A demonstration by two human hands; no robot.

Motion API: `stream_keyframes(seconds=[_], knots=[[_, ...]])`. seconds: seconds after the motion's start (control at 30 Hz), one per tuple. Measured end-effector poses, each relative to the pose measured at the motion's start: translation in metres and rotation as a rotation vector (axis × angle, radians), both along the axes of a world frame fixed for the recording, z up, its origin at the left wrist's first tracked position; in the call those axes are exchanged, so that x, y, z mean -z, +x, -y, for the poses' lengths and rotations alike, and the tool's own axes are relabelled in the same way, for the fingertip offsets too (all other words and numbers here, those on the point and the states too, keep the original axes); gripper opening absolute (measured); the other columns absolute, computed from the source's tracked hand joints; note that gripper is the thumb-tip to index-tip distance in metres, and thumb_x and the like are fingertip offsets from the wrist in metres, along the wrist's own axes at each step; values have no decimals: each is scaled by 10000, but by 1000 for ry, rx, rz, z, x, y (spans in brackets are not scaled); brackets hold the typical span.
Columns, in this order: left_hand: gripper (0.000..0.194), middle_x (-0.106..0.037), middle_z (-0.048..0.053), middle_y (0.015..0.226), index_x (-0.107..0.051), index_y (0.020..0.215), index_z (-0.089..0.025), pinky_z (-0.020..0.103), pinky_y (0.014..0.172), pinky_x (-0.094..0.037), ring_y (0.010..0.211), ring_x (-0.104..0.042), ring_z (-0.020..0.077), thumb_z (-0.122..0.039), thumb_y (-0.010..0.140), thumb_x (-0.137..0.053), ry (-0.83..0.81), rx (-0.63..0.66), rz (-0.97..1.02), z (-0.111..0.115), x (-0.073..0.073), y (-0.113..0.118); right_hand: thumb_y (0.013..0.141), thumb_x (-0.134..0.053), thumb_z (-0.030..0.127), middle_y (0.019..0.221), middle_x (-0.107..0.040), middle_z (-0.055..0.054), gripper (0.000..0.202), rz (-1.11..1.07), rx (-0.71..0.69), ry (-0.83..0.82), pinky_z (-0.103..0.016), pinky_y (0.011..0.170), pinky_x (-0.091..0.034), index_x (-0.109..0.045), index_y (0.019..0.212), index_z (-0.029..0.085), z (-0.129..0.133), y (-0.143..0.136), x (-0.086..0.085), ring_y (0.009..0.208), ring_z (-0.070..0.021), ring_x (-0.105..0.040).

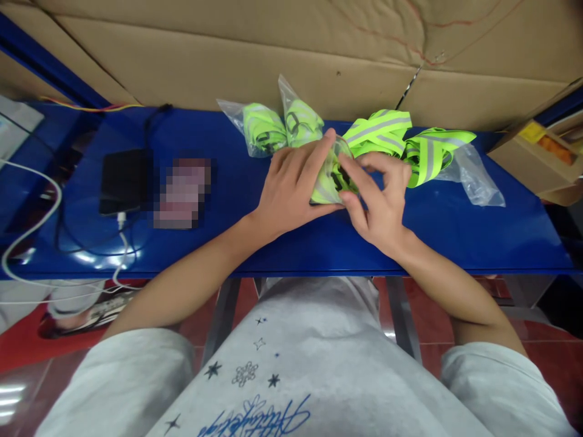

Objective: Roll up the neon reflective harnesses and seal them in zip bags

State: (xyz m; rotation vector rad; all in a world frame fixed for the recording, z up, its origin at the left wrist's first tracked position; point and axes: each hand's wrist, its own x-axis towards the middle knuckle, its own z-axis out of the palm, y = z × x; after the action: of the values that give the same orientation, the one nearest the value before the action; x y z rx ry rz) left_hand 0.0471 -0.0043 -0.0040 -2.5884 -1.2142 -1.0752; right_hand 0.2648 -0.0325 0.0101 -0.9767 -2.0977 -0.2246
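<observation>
Between my two hands is a clear plastic bag with a rolled neon-yellow reflective strap and some black parts inside. My left hand wraps round its left side, fingers over the top and thumb along the bottom. The thumb and index finger of my right hand pinch the bag's right side. Behind my left hand stand two filled bags, one bagged strap and another bagged strap. Past my right hand lie a loose folded reflective strap and a second strap.
A clear plastic bag lies beside the right-hand strap. To the left are a black device with a white cable and a blurred-out rectangular item. An open cardboard box is at the right. Cardboard lines the back of the blue table.
</observation>
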Motion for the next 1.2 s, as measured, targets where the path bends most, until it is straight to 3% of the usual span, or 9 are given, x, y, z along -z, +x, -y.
stream_keyframes(seconds=[0.17, 0.33, 0.53, 0.63, 0.73, 0.8, 0.9, 1.0, 1.2], knots=[[824, -613, 120, 1523, -383, 1627, -285, 463, 1223, -399, 1418, -578, 321, -789, 975, -413, -77, -3, 38, 9, 4, 5, 1042, -446, 683, 1306, -709, -144, 646, 143, -152, -23, -543, 1132, -384, -653, 1413, 196, 5, -10, 8, 1247, -348, -646], [586, -677, 99, 1421, -521, 1528, -328, 521, 1197, -438, 1319, -644, 306, -631, 1028, -468, -137, 84, 42, 13, -5, 4, 1062, -561, 503, 1226, -767, -105, 377, 147, -248, -63, -494, 1137, -381, -747, 1213, 211, -8, -9, 12, 1185, -279, -693], [1006, -528, 105, 1573, -398, 1623, -341, 523, 1251, -417, 1445, -519, 361, -607, 774, -867, -327, 396, 92, 16, -54, -14, 1077, -532, 427, 1131, -803, -21, 294, -72, -398, -238, -484, 1134, -435, -806, 1046, 325, -10, 9, -10, 1103, -223, -743], [1038, -533, 152, 1543, -400, 1610, -289, 496, 1098, -546, 1297, -636, 337, -523, 740, -915, -671, 434, 381, 9, -64, -18, 1050, -587, 493, 1015, -812, -19, 298, -175, -491, -399, -447, 1112, -473, -812, 1016, 300, -6, 5, -24, 1013, -201, -762], [962, -717, 143, 1270, -479, 1543, -249, 370, 819, -617, 997, -753, 260, -440, 719, -938, -1339, 418, 580, -3, -53, -18, 983, -709, 494, 885, -803, 3, 251, -177, -542, -495, -375, 1017, -500, -807, 927, 269, -9, 6, -29, 827, -153, -733], [937, -774, 109, 1080, -554, 1476, -198, 289, 710, -579, 862, -748, 209, -366, 659, -981, -1577, 360, 714, -9, -39, -17, 956, -746, 488, 762, -769, 16, 265, -182, -566, -596, -308, 824, -516, -797, 864, 245, -17, 12, -27, 699, -126, -675], [853, -788, 50, 999, -662, 1361, -176, 245, 770, -567, 844, -735, 151, -237, 587, -1014, -1576, 266, 983, -11, -20, -14, 955, -734, 500, 787, -771, -5, 298, -192, -569, -783, -267, 673, -495, -792, 897, 213, -29, 22, -21, 713, -140, -680], [706, -798, 23, 1066, -733, 1262, -212, 249, 894, -572, 927, -743, 144, -212, 611, -1005, -1466, 305, 1177, -11, -9, -12, 986, -687, 499, 864, -775, -24, 305, -259, -422, -703, -287, 736, -516, -775, 948, 208, -35, 24, -15, 780, -162, -693], [513, -804, 76, 1063, -797, 1104, -184, 303, 836, -598, 919, -762, 212, -545, 756, -905, -1597, 439, 1129, -1, 5, -8, 1008, -656, 485, 931, -745, -45, 265, -278, -403, -488, -371, 827, -548, -738, 933, 245, -25, 11, -12, 886, -202, -688]])
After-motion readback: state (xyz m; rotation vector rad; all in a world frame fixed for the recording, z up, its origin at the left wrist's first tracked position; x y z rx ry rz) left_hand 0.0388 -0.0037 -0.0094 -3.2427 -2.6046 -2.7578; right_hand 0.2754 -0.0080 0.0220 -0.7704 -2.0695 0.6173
